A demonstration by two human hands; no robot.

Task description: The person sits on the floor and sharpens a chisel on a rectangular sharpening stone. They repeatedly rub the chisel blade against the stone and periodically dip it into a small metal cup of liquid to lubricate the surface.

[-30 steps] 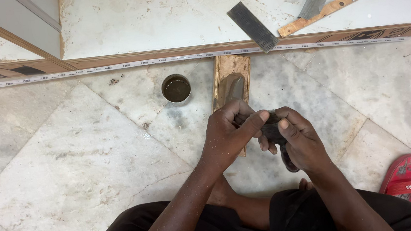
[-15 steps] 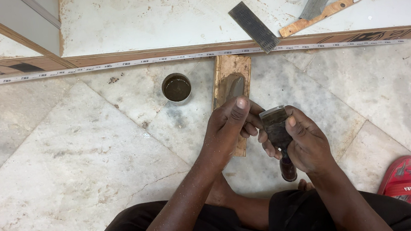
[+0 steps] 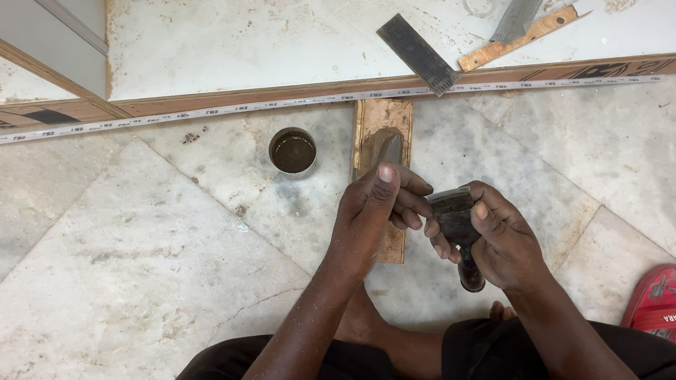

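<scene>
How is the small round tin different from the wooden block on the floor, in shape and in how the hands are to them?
The small round tin is round, metal-rimmed, open, with dark liquid inside; the wooden block is long, flat and rectangular, with a grey patch on top. The left hand rests on the wooden block, while no hand touches the small round tin. Both lie on the marble floor, just below the wooden strip.
</scene>
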